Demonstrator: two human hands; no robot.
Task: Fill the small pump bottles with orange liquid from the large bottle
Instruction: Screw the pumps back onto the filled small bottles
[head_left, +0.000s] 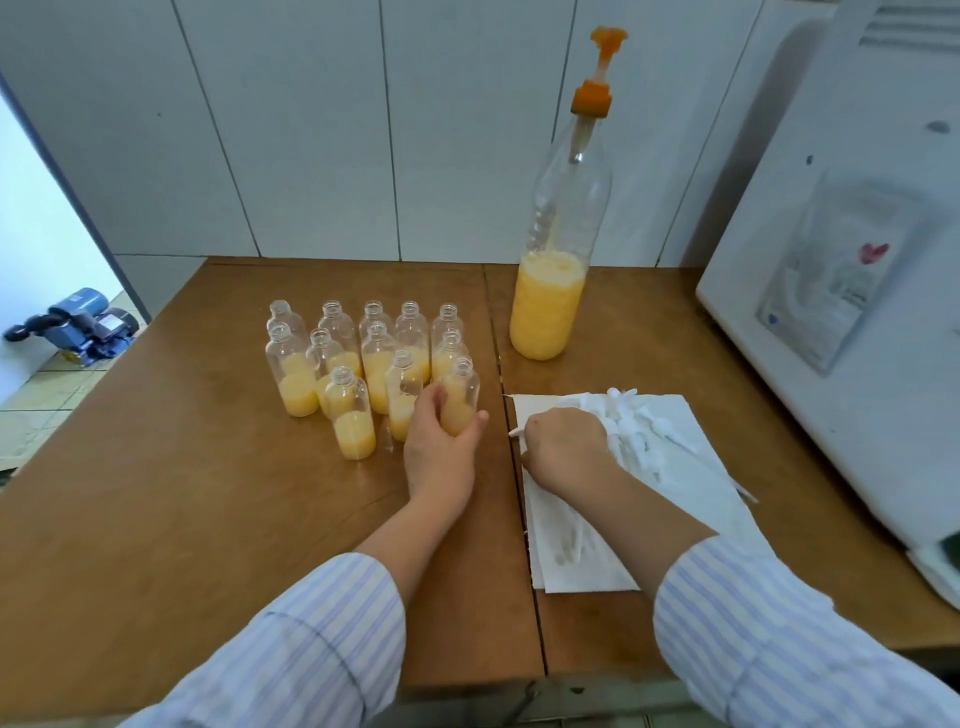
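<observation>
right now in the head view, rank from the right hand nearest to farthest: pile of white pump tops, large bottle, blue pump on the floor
1. Pile of white pump tops: under the right hand, on the paper.
2. Large bottle: behind, upright on the table.
3. Blue pump: far left, on the floor.

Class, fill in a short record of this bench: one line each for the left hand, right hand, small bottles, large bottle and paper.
left hand: grips one small bottle at the group's right edge
right hand: on the white pump tops, pinching one
small bottles: uncapped, each part-filled with orange liquid
large bottle: upright, orange pump fitted, liquid low
paper: white sheet under the pump tops
</observation>
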